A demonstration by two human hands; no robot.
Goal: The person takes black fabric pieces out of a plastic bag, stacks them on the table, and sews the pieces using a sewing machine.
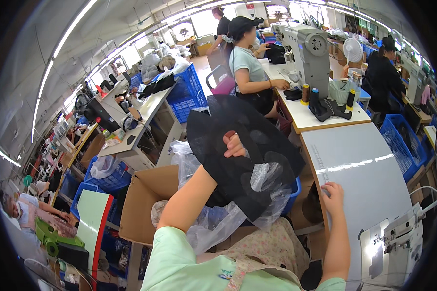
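Head view: the left hand point(234, 144) grips a floppy black mesh fabric piece point(238, 150), raised above crinkled clear plastic bags point(218, 218). The right hand point(333, 195) rests open-fingered on the smooth grey bench point(364, 169) in a crowded sewing workshop.

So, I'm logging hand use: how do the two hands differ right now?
The left hand is raised, gripping a black mesh fabric piece; the right hand is low, resting flat and open on the grey table, holding nothing. Both are bare.
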